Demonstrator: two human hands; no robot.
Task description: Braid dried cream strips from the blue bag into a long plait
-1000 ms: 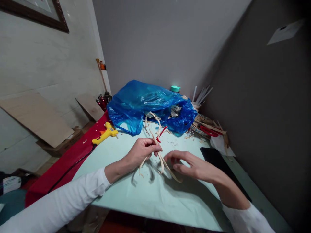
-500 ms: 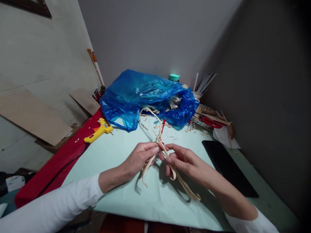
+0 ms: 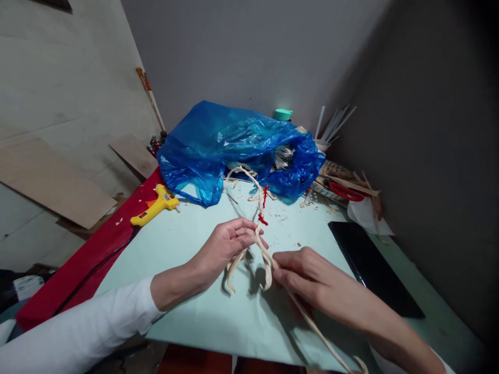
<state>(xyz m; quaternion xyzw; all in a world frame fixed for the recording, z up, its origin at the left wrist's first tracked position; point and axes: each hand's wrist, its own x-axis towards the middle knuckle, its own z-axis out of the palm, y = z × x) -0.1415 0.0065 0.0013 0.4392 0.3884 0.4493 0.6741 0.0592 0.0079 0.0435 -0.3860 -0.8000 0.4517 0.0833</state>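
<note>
A pale braided cord (image 3: 255, 182) of flat plant-fibre strands curves back over the table toward a blue bag. A piece of red fuzzy wire (image 3: 263, 220) is wrapped around the braid just beyond my fingers. My left hand (image 3: 236, 239) is closed, pinching the braid where its loose strands part. One long loose strand (image 3: 315, 332) runs through the closed fingers of my right hand (image 3: 300, 270) and trails to the table's front edge. Two shorter strand ends hang below my left hand, one of them curled at its tip.
Behind lies a crumpled blue plastic bag (image 3: 234, 140). A yellow glue gun (image 3: 156, 205) with a black cord rests at left on red cloth. To the right are a black flat tablet-like slab (image 3: 370, 270), red-handled scissors (image 3: 345, 191) and a cup of white sticks (image 3: 323, 145).
My right hand has moved right and toward me, away from my left hand, drawing one strand out straighter. My left hand stays at the braid. The view has shifted slightly.
</note>
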